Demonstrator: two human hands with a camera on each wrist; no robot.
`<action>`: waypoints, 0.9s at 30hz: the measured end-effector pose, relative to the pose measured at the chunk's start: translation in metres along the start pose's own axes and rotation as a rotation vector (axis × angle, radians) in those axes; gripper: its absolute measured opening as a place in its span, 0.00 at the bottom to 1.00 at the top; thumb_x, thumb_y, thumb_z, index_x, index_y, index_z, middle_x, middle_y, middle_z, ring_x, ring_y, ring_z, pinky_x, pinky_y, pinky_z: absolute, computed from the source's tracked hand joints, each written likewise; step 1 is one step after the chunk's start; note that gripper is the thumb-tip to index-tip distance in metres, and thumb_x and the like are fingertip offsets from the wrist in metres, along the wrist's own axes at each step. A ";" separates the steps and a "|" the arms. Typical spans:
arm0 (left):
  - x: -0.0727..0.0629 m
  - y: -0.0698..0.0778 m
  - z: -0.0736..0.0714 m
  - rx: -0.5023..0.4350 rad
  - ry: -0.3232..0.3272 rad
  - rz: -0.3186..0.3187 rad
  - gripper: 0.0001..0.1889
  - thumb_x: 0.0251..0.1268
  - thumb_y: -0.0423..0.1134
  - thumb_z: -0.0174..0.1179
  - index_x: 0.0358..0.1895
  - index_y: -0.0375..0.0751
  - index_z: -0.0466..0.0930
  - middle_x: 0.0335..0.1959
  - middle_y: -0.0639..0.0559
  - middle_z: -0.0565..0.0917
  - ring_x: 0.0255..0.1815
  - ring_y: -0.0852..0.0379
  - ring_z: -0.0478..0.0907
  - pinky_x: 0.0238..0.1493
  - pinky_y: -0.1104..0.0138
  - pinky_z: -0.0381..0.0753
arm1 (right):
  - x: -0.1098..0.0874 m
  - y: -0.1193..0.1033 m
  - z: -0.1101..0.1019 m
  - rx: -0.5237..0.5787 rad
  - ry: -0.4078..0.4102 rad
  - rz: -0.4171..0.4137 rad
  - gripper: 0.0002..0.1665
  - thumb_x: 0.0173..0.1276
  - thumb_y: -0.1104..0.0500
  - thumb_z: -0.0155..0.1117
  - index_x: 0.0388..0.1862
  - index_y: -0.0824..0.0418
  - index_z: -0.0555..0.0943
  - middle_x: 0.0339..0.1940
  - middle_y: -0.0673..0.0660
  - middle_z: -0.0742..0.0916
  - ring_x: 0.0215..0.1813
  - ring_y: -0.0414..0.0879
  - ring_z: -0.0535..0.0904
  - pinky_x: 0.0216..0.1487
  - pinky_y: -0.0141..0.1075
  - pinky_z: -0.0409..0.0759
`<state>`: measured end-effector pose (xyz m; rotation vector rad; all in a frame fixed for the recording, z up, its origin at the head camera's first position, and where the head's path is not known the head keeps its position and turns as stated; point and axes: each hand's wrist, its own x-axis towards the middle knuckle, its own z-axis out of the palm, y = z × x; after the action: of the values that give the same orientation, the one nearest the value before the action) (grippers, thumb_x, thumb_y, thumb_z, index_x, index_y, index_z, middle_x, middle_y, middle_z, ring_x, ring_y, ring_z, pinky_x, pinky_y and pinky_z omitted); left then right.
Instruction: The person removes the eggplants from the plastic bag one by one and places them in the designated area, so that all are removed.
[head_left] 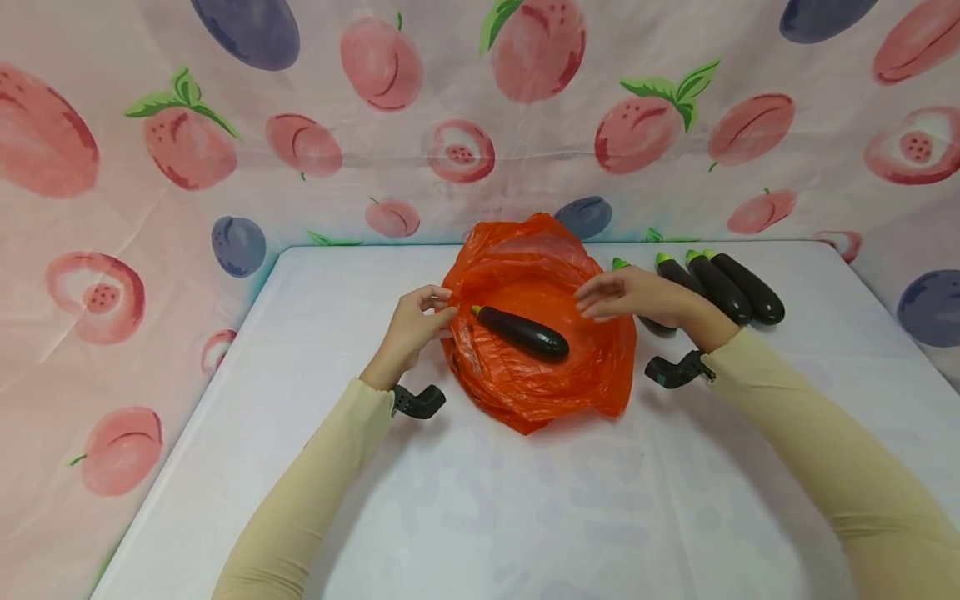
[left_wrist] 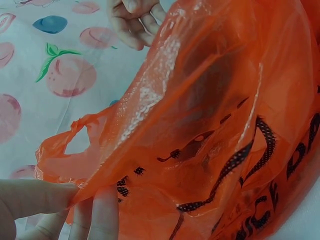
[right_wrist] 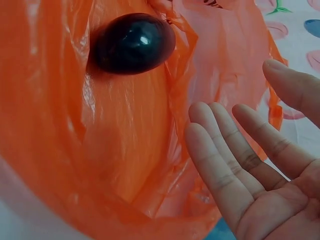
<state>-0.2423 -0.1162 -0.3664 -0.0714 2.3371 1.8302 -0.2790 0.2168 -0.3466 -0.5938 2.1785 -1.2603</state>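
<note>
A red-orange plastic bag (head_left: 517,400) lies spread on the table with its mouth facing up. Inside it rests one dark eggplant (head_left: 525,332) with a green stem end, its round end (right_wrist: 136,44) showing in the right wrist view. My left hand (head_left: 420,321) pinches the bag's left edge between thumb and fingers; the left wrist view shows the thin film (left_wrist: 150,115) between them, beside a handle loop (left_wrist: 45,155). Over the bag's right side hovers my right hand (head_left: 637,298), fingers extended and apart, holding nothing.
Several more eggplants (head_left: 720,287) lie at the back right of the white table (head_left: 480,517), one partly hidden behind my right hand. A fruit-printed cloth (head_left: 525,175) hangs close behind the table's back edge. Dark wrist cameras (head_left: 420,402) sit on both wrists.
</note>
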 end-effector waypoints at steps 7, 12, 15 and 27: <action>0.000 -0.001 0.000 -0.005 -0.005 0.003 0.14 0.64 0.30 0.56 0.52 0.31 0.73 0.41 0.47 0.71 0.31 0.60 0.75 0.39 0.65 0.86 | 0.013 -0.001 0.007 0.002 -0.018 0.018 0.27 0.67 0.64 0.59 0.62 0.76 0.67 0.58 0.74 0.76 0.54 0.53 0.81 0.58 0.44 0.79; 0.000 -0.001 -0.001 -0.003 -0.002 -0.001 0.14 0.64 0.30 0.57 0.53 0.32 0.73 0.41 0.47 0.71 0.31 0.60 0.75 0.34 0.70 0.86 | 0.022 -0.002 0.012 -0.038 -0.017 0.032 0.27 0.66 0.63 0.61 0.61 0.74 0.69 0.57 0.72 0.78 0.54 0.57 0.80 0.59 0.48 0.78; 0.001 -0.001 -0.001 0.000 -0.002 -0.006 0.15 0.64 0.31 0.57 0.53 0.32 0.73 0.42 0.46 0.71 0.31 0.60 0.74 0.33 0.71 0.85 | 0.027 -0.001 0.015 -0.079 -0.019 0.035 0.26 0.66 0.60 0.62 0.59 0.72 0.71 0.55 0.70 0.80 0.53 0.58 0.80 0.59 0.49 0.78; 0.000 0.000 -0.001 -0.019 -0.009 0.003 0.15 0.64 0.30 0.56 0.53 0.31 0.73 0.41 0.47 0.72 0.31 0.60 0.75 0.38 0.66 0.86 | 0.049 0.001 0.023 -0.145 -0.013 0.082 0.24 0.65 0.59 0.62 0.58 0.69 0.74 0.52 0.66 0.83 0.53 0.56 0.81 0.57 0.45 0.80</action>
<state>-0.2429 -0.1171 -0.3663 -0.0618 2.3162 1.8503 -0.3013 0.1728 -0.3685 -0.5621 2.2728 -1.0603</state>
